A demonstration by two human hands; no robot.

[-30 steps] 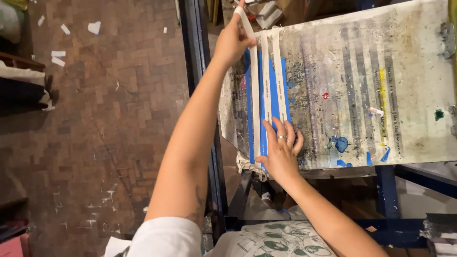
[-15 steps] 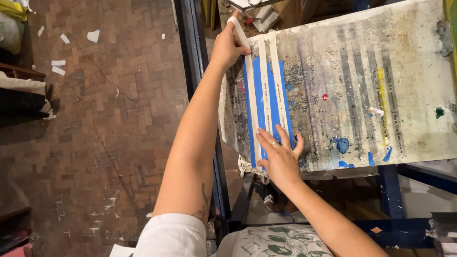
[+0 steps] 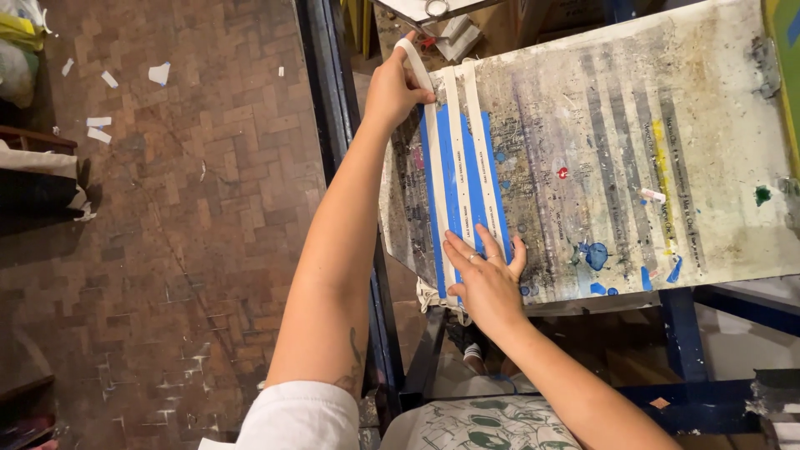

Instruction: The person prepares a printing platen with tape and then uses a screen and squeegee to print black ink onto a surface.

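Left hand [image 3: 392, 87] pinches the far end of a white strip [image 3: 439, 179], grip narrow and tight, keeping it taut along the blue band [image 3: 456, 187] on the paint-stained tabletop [image 3: 708, 125]. Right hand [image 3: 487, 279] lies flat, fingers spread, pinning the near ends against slipping.

The right hand [image 3: 487, 279] hides the white strips' [image 3: 457, 167] near ends.

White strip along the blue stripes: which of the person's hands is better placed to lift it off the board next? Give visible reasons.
Probably the left hand: it pinches the white strip's raised end, while the right hand lies flat.
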